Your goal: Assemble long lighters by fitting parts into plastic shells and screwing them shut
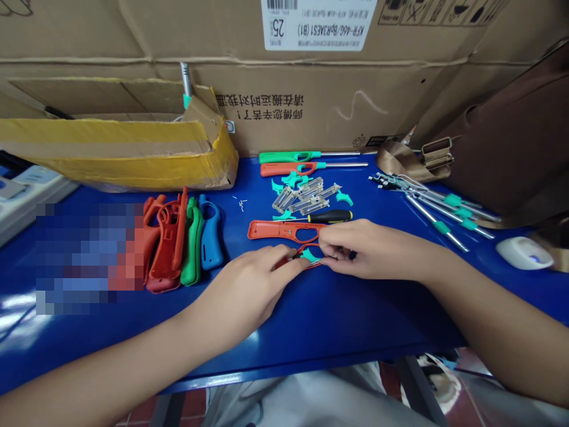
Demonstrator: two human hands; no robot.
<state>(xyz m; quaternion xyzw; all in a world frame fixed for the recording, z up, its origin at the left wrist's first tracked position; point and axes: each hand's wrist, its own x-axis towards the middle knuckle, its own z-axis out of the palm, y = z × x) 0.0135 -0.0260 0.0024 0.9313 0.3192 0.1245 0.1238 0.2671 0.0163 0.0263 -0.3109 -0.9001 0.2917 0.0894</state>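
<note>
Both my hands meet at the middle of the table over an orange-red lighter casing half (pixel 315 247), mostly hidden by my fingers. A teal trigger (pixel 310 255) sits in it. My left hand (pixel 262 276) is closed, thumb and fingers gripping the casing from the left. On the other side, my right hand (pixel 362 246) is curled with its fingertips pinched beside the trigger; what they hold is hidden, though a small black bit shows under the fingers. Just beyond lies another orange-red casing half (pixel 269 230), its inner side up. A black-and-yellow screwdriver (pixel 331 216) rests behind that.
Clear fuel tanks (pixel 311 204) and teal triggers (pixel 293 179) lie behind. Further back are a green lighter (pixel 284 156) and an orange-red lighter (pixel 284 169). Red casings (pixel 166 255) stand left, metal nozzle tubes (pixel 438 222) right. A taped cardboard box (pixel 133 169) sits back left.
</note>
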